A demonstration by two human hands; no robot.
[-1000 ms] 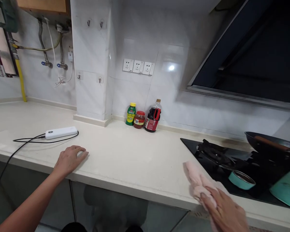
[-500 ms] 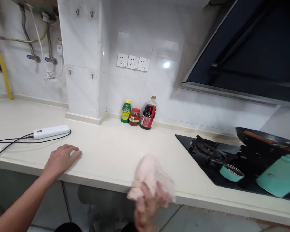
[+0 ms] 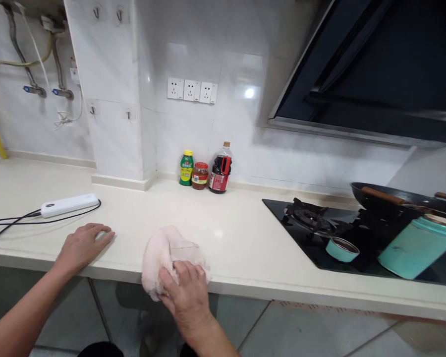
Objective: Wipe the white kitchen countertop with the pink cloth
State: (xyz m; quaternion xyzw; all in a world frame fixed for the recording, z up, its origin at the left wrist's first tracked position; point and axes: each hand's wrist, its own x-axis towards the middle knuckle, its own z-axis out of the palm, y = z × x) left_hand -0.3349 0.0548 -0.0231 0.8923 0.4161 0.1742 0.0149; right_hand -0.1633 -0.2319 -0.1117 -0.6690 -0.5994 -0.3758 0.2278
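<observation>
My right hand point(image 3: 186, 292) presses a bunched pale pink cloth point(image 3: 167, 255) onto the front edge of the cream countertop point(image 3: 230, 233), near the middle. Part of the cloth hangs over the edge. My left hand point(image 3: 82, 245) rests flat on the counter a little to the left, fingers spread, holding nothing. A white power bank point(image 3: 70, 205) with a black cable point(image 3: 11, 222) lies beyond my left hand.
A green bottle point(image 3: 187, 167), a red jar point(image 3: 199, 175) and a dark sauce bottle point(image 3: 220, 169) stand against the tiled wall. To the right is a black gas hob point(image 3: 319, 233) with a wok point(image 3: 394, 203), a teal container point(image 3: 416, 248) and a small teal lid point(image 3: 342, 249). A range hood point(image 3: 364, 69) slopes above.
My right hand has dragged the cloth leftward along the counter's front edge, from beside the hob to the middle. My left hand has stayed flat in place. The view has swung right.
</observation>
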